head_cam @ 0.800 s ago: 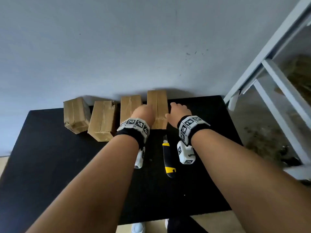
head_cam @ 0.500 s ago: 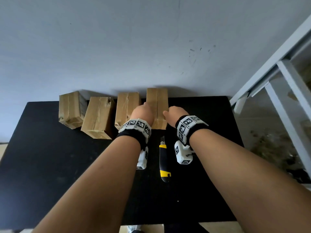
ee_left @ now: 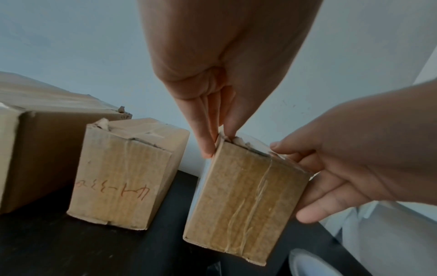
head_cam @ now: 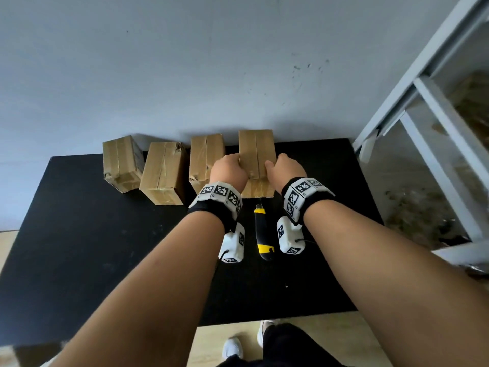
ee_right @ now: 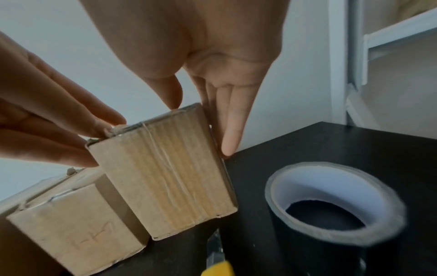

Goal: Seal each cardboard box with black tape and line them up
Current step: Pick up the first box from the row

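Four brown cardboard boxes stand in a row at the back of the black table (head_cam: pixel 105 247). Clear tape runs over their seams; I see no black tape on them. Both my hands hold the rightmost box (head_cam: pixel 255 149). My left hand (head_cam: pixel 230 170) grips its left top edge. My right hand (head_cam: pixel 284 168) has its thumb on top and its fingers (ee_right: pixel 227 130) down the right side. In the wrist views this box looks tilted beside the third box (head_cam: pixel 205 154). The black tape roll (ee_right: pixel 331 183) lies flat to the right of the box, hidden under my right wrist in the head view.
A yellow and black utility knife (head_cam: pixel 262 231) lies on the table just in front of the held box. The two left boxes (head_cam: pixel 120 162) (head_cam: pixel 162 176) sit askew. A grey wall backs the table, and a white metal rack (head_cam: pixel 436 102) stands to the right.
Both hands stay at the rightmost box and have settled onto its two sides. The head view has shifted a little. The other boxes and the knife have not moved.
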